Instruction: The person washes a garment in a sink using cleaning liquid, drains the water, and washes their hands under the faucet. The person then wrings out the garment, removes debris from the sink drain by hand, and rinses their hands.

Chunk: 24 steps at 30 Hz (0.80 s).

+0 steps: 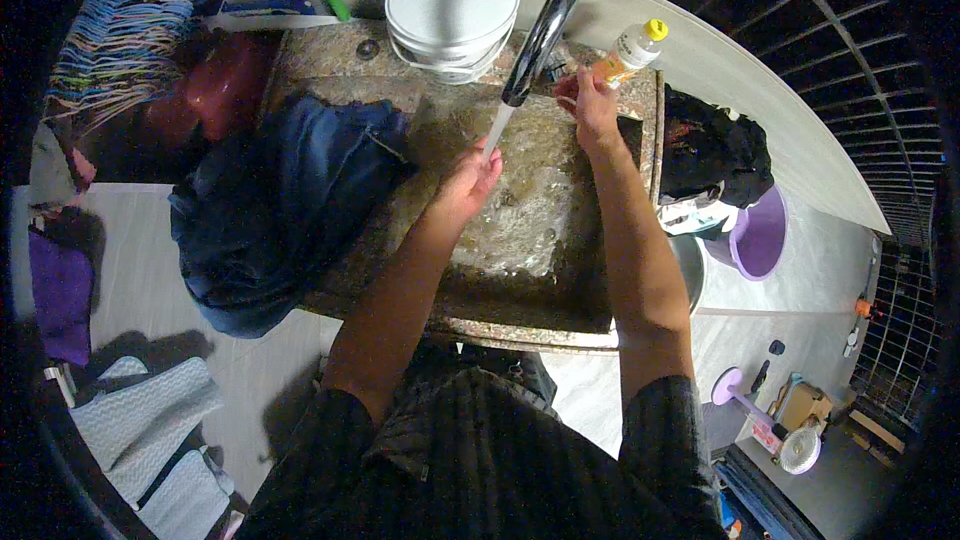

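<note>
In the middle, a shiny black-wrapped pipe (545,35) slants down over a stone wash basin (470,328). From its lower end runs a pale, narrow tube (499,126). My left hand (470,180) has its fingers closed around the lower tip of this tube. My right hand (593,108) is at the basin's far right, in front of a clear bottle with a yellow cap (637,45) and orange contents or label. Its fingers are apart and point left, beside a small dark fitting (557,67). Wet patches glint on the basin floor.
Dark blue jeans (290,200) hang over the basin's left side. A lidded white bucket (452,10) stands on the far ledge. Several hangers (130,40) and a red container (225,85) are left. Black cloth (715,145) and a purple tub (757,235) are right.
</note>
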Each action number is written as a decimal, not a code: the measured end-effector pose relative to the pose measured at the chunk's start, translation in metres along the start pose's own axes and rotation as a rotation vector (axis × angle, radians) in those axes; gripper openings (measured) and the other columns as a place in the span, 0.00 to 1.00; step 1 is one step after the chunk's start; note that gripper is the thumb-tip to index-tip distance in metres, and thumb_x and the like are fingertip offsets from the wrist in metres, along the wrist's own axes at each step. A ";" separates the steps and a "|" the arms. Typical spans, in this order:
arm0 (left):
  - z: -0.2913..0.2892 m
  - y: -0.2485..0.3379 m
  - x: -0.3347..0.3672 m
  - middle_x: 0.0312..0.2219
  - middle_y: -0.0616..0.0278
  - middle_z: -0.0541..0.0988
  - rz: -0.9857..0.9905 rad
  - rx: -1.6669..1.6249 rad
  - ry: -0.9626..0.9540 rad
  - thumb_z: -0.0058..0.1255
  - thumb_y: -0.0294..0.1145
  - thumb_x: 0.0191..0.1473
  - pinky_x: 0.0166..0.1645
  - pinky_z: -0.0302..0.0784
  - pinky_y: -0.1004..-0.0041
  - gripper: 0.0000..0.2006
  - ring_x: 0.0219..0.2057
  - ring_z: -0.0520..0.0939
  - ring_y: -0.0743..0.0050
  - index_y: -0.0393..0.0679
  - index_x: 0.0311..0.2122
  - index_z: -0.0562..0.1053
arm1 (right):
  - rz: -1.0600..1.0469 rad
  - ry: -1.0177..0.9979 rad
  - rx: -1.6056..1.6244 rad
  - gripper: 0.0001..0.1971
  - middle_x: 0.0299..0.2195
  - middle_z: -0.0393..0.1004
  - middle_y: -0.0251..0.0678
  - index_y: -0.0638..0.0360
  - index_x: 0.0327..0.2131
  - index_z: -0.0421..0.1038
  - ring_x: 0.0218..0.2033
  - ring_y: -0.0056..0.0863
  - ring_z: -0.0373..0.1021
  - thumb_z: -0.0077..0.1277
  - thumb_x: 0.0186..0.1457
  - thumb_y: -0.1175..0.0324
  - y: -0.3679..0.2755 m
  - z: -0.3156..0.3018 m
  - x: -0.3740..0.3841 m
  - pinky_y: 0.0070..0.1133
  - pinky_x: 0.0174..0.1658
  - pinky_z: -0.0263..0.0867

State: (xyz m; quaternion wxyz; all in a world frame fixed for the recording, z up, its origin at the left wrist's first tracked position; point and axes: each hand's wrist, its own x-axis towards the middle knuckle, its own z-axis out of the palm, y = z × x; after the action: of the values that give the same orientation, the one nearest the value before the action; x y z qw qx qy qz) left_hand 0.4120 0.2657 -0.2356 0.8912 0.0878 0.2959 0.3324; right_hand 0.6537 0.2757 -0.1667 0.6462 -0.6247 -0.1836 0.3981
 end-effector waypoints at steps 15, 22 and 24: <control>0.037 0.000 0.015 0.42 0.69 0.77 -0.002 0.313 0.493 0.53 0.42 0.61 0.53 0.71 0.67 0.13 0.46 0.76 0.73 0.49 0.48 0.73 | 0.376 -0.127 0.395 0.15 0.29 0.75 0.39 0.64 0.42 0.74 0.30 0.30 0.74 0.47 0.65 0.59 0.053 0.044 -0.066 0.26 0.35 0.71; 0.031 -0.024 0.020 0.49 0.66 0.73 0.130 0.390 0.325 0.50 0.56 0.61 0.43 0.73 0.65 0.22 0.47 0.74 0.67 0.62 0.56 0.64 | 0.389 -0.198 0.802 0.18 0.37 0.75 0.43 0.63 0.48 0.68 0.37 0.35 0.72 0.34 0.68 0.60 0.064 0.095 -0.094 0.26 0.46 0.70; -0.011 0.007 0.038 0.37 0.72 0.77 0.287 0.398 0.185 0.55 0.52 0.60 0.43 0.73 0.72 0.16 0.38 0.75 0.77 0.51 0.42 0.74 | 0.308 -0.245 0.674 0.14 0.39 0.74 0.40 0.62 0.49 0.67 0.40 0.34 0.71 0.40 0.67 0.64 0.059 0.123 -0.124 0.27 0.50 0.68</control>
State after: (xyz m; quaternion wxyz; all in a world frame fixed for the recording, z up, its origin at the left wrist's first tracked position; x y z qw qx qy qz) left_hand 0.4251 0.2951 -0.2601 0.7692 0.2716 0.4203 0.3974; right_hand 0.4704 0.2585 -0.1717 0.7209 -0.3456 -0.0224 0.6003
